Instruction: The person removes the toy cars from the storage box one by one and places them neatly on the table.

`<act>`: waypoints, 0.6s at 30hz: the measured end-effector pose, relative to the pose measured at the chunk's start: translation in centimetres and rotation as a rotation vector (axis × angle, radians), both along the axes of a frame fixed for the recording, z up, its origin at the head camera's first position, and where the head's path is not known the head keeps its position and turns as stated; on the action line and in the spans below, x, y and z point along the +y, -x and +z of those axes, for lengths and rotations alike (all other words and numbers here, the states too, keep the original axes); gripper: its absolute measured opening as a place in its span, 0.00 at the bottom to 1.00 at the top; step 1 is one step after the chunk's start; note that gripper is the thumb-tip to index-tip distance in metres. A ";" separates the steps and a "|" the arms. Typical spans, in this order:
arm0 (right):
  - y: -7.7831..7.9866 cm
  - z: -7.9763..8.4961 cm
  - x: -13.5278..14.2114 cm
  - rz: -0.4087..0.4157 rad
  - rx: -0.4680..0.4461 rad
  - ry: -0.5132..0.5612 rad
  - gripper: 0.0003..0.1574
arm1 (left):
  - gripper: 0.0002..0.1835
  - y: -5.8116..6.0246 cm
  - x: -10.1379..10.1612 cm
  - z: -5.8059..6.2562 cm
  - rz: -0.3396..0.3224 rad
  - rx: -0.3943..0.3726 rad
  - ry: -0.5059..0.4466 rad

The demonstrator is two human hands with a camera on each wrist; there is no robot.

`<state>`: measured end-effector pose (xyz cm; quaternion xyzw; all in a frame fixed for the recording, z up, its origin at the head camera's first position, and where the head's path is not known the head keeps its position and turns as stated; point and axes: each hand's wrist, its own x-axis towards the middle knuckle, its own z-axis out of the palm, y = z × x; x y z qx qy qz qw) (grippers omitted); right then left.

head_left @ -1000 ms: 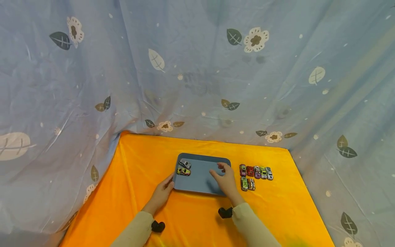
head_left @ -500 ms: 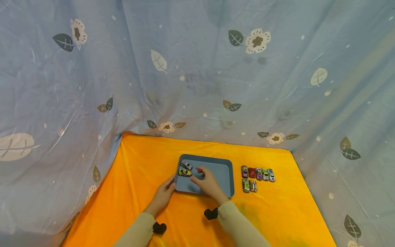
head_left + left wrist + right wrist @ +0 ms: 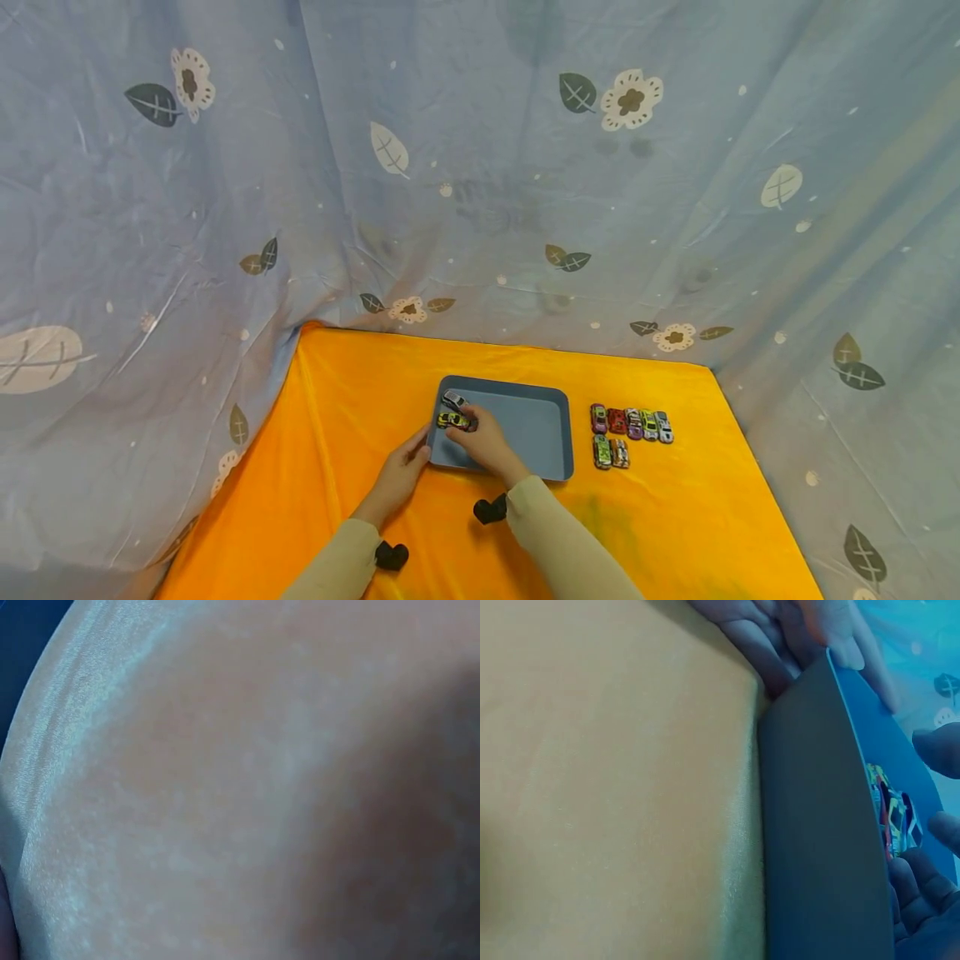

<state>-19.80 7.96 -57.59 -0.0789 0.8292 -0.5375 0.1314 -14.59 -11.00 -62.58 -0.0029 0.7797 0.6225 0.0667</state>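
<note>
My left hand (image 3: 400,479) pinches the near-left rim of a shallow grey-blue tray (image 3: 532,429), thumb over the edge. A yellow toy car (image 3: 450,421) sits at the tray's left side, and my right hand (image 3: 487,443) holds it between thumb and fingers. Just behind it a silver toy car (image 3: 452,398) lies at an angle, partly covered by the right fingertips. In the right wrist view, the right fingers (image 3: 911,881) curl close around the yellow car (image 3: 889,814). The left wrist view shows mostly a blurred pale orange surface.
Right of the tray, several toy cars (image 3: 633,423) stand in a tight row. Two more, a green toy car (image 3: 602,452) and an orange-white one (image 3: 620,453), stand in front. An orange cloth (image 3: 360,375) covers the table; a patterned curtain (image 3: 495,208) surrounds it.
My right hand has moved left across the tray, from its right side to the yellow car, and its fingers have closed around that car. The left hand keeps its hold on the rim.
</note>
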 end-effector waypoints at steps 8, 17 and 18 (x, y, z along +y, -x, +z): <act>0.8 -1.1 -0.6 -0.009 0.033 -0.037 0.34 | 0.26 0.0 0.0 -0.1 -0.005 0.004 0.006; 1.0 -2.0 -0.8 -0.037 0.066 -0.178 0.25 | 0.26 -0.1 0.1 0.2 -0.004 0.015 0.018; 1.0 -2.0 -0.9 -0.040 0.072 -0.191 0.25 | 0.26 -0.1 0.1 0.3 0.000 0.011 0.016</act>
